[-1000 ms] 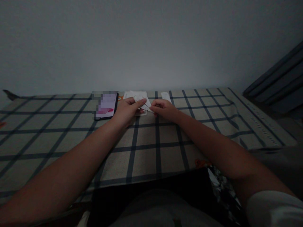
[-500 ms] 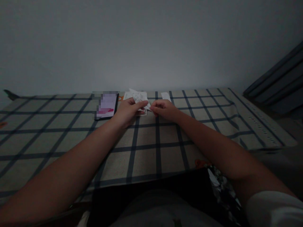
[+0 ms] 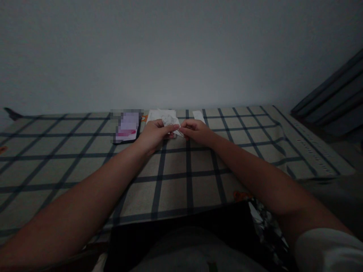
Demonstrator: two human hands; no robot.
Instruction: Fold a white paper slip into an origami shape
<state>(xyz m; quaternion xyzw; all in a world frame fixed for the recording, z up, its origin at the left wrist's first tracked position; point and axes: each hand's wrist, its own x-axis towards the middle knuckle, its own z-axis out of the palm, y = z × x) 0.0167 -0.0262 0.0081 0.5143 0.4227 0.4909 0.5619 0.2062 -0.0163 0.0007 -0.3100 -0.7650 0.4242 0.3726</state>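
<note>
Both of my arms reach forward over a checked cloth (image 3: 176,181). My left hand (image 3: 154,134) and my right hand (image 3: 197,132) meet near the far edge and pinch a small crumpled white slip of paper (image 3: 171,122) between their fingertips. The fingers of both hands are closed on it. Under and behind the slip lie more white papers (image 3: 155,114) flat on the cloth. A narrow white slip (image 3: 197,114) lies just beyond my right hand.
A phone (image 3: 127,126) with a lit, blurred screen lies left of my left hand. A plain wall rises behind the surface. Dark slatted furniture (image 3: 334,102) stands at the right. A dark object (image 3: 181,226) sits at the near edge by my body.
The slip between my fingers has been turned and crumpled a little more; both hands stay almost in the same place.
</note>
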